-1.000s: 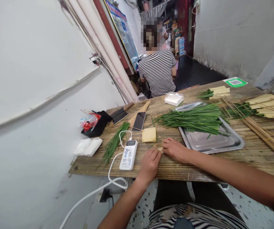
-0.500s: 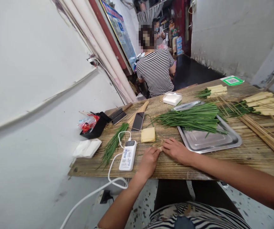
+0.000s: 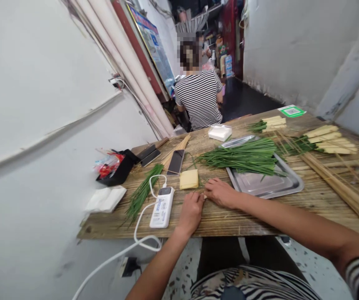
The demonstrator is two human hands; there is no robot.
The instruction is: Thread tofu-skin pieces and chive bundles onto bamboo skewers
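Note:
My left hand (image 3: 192, 211) and my right hand (image 3: 220, 192) meet over the wooden table, fingers bent and closed. Between their fingertips shows the end of a small pale roll (image 3: 205, 196), mostly covered by the fingers. Thin green strands stick out by the left fingers. Just beyond the left hand lies a stack of square yellow tofu-skin sheets (image 3: 188, 179). To the right, a big bunch of green chives (image 3: 240, 156) rests across a metal tray (image 3: 257, 189). A smaller bunch of chives (image 3: 145, 191) lies to the left.
A white power bank (image 3: 162, 208) with cables lies left of my hands. Beyond are a phone (image 3: 176, 161), a black box (image 3: 118, 173), tissues (image 3: 106, 199) and a white container (image 3: 220, 132). Finished-looking yellow rolls (image 3: 329, 139) and wooden skewers (image 3: 338, 187) lie right. A person (image 3: 198, 98) sits beyond the table.
The whole view has shifted slightly, so the table sits a little further left. Both hands stay together on the small roll, with only slight finger movement.

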